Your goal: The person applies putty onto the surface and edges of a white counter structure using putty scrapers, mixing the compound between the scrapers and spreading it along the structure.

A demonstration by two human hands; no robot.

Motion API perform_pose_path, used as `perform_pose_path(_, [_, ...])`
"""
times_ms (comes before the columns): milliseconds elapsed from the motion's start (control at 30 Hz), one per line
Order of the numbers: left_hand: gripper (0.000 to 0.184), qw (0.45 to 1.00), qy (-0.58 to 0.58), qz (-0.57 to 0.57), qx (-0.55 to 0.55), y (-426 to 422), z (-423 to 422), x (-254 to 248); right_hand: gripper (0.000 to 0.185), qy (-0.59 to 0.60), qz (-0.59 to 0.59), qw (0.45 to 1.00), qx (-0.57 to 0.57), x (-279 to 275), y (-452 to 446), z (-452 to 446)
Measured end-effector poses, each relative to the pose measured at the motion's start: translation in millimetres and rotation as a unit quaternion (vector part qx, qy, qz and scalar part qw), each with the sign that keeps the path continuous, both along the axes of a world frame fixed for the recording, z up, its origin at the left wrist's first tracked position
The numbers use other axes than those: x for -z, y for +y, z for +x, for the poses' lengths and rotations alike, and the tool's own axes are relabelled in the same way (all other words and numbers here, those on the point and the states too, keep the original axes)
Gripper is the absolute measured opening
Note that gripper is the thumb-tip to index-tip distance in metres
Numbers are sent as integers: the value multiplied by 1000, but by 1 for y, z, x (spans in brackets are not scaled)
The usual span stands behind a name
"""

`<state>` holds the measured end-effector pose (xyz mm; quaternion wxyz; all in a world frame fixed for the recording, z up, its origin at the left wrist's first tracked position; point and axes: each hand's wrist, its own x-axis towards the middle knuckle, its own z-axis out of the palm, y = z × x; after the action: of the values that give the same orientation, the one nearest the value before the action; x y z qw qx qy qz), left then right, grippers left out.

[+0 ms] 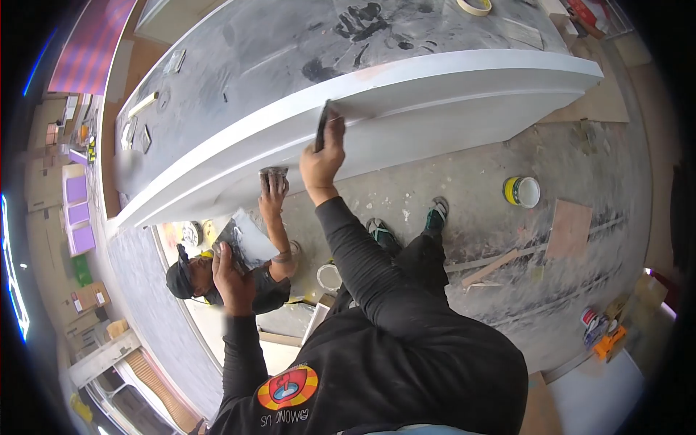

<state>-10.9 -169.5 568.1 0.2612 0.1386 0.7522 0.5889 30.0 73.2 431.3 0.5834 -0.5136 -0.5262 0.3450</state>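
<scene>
My right hand [322, 163] is wrapped round a thin dark blade-like tool [322, 129], its tip at the pale edge strip of a long white panel [449, 109]. Lower left, my left hand [233, 279] grips a flat grey plate [254, 238] by its edge, thumb on top, with dark smears on the near side. The panel stands along a dark, smeared tabletop [239, 80]. Left of my right hand, a co-worker's hand [274, 190] presses a dark block against the panel's face.
The co-worker, in a dark cap [180, 274], is low beside my left hand. On the floor are a white-and-yellow bucket [522, 191], another bucket [329, 276], a brown board [569, 229] and wood strips [491, 268]. A tape roll [474, 6] lies on the tabletop.
</scene>
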Motion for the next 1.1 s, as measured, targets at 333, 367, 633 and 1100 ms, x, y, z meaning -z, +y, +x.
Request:
perform_pose_path(333, [33, 931, -338, 136, 20, 79, 25, 37, 55, -29, 258, 807, -530, -60, -30, 134])
perform_pose_path(367, [33, 930, -332, 149, 54, 88, 36, 33, 56, -89, 277, 777, -559, -62, -29, 146])
perform_pose_path(633, [23, 886, -389, 249, 49, 112, 78, 55, 53, -212, 244, 824, -466, -26, 15, 212])
perform_pose_path(1100, [31, 914, -318, 250, -40, 47, 115, 36, 27, -349, 170, 836, -388, -47, 194, 236])
